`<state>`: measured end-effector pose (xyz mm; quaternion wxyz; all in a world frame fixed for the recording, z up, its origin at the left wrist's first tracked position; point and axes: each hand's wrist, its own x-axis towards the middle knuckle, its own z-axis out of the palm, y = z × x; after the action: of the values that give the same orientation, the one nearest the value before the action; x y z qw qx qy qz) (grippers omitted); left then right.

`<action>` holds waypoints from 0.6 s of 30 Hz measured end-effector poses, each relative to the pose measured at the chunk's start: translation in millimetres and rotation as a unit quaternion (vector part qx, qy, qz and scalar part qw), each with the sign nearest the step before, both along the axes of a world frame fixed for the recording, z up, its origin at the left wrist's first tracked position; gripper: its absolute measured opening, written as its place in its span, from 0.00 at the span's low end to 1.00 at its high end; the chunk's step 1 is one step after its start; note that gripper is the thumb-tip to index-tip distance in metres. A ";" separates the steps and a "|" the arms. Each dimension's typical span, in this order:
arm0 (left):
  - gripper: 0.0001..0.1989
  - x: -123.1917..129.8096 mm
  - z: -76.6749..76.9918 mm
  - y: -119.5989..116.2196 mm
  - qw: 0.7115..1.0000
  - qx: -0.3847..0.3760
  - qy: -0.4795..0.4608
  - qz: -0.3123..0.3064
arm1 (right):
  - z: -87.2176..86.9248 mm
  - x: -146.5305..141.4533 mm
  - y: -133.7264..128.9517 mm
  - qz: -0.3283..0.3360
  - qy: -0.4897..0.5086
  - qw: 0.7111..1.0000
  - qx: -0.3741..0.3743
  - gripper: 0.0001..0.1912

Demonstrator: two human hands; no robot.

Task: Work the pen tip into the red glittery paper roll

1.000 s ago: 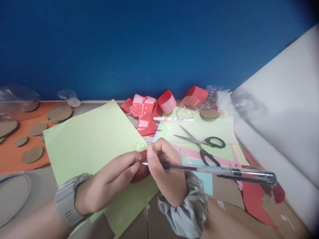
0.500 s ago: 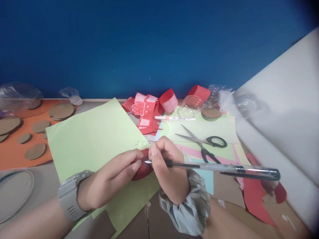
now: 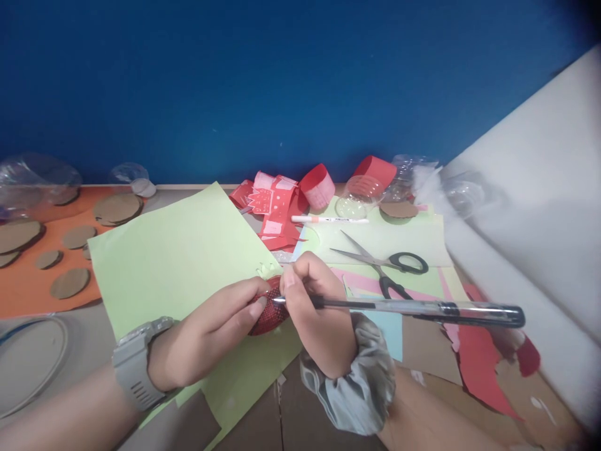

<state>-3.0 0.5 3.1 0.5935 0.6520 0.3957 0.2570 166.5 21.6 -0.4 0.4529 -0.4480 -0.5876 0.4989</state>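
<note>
My left hand (image 3: pixel 220 326), with a grey watch on its wrist, is closed around the left side of a red round piece (image 3: pixel 268 319) with a dark dotted pattern. The piece lies over light green paper (image 3: pixel 178 250). At its right edge my right hand (image 3: pixel 314 307) is closed, fingertips bent together. A clear gel pen (image 3: pixel 399 306) runs through that hand, its metal tip pointing left over the red piece. Small jagged pen lines show on the green paper just above the piece. My fingers hide much of the red piece.
Open scissors (image 3: pixel 378 260) and a white marker (image 3: pixel 328 220) lie on papers to the right. Red paper shapes (image 3: pixel 279 210) sit at the back. Cardboard discs (image 3: pixel 70 283) rest on orange paper (image 3: pixel 28 300) at left. Clear plastic cups (image 3: pixel 37 178) stand along the blue wall.
The view has tilted slightly, so most things sit a little higher in the picture. Both hands keep their hold at the red piece, and the pen stays in my right hand.
</note>
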 end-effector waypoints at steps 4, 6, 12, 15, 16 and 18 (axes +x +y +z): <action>0.17 0.3 0.9 0.0 1.000 0.001 0.008 0.000 | -0.2 0.7 0.5 0.000 0.002 1.000 0.002 0.15; 0.16 1.0 2.2 0.8 1.000 0.000 0.008 -0.002 | -0.7 1.0 0.5 0.010 0.007 1.000 0.006 0.15; 0.16 1.6 4.0 2.0 1.000 0.001 0.009 0.003 | -1.8 1.1 -0.2 0.005 0.016 1.000 -0.008 0.15; 0.16 1.2 3.3 1.9 1.000 0.005 0.012 0.003 | -1.0 1.2 0.2 0.012 0.019 1.000 -0.001 0.14; 0.17 1.2 3.1 1.9 1.000 0.005 0.012 0.002 | -0.6 1.3 0.4 0.013 0.018 1.000 0.000 0.15; 0.17 1.4 3.1 2.0 1.000 0.004 0.009 0.001 | -0.1 1.3 0.7 0.012 0.016 1.000 -0.002 0.15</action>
<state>-1.6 2.5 6.1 0.5871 0.6563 0.4006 0.2532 167.8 22.3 -0.5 0.4550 -0.4337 -0.5849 0.5126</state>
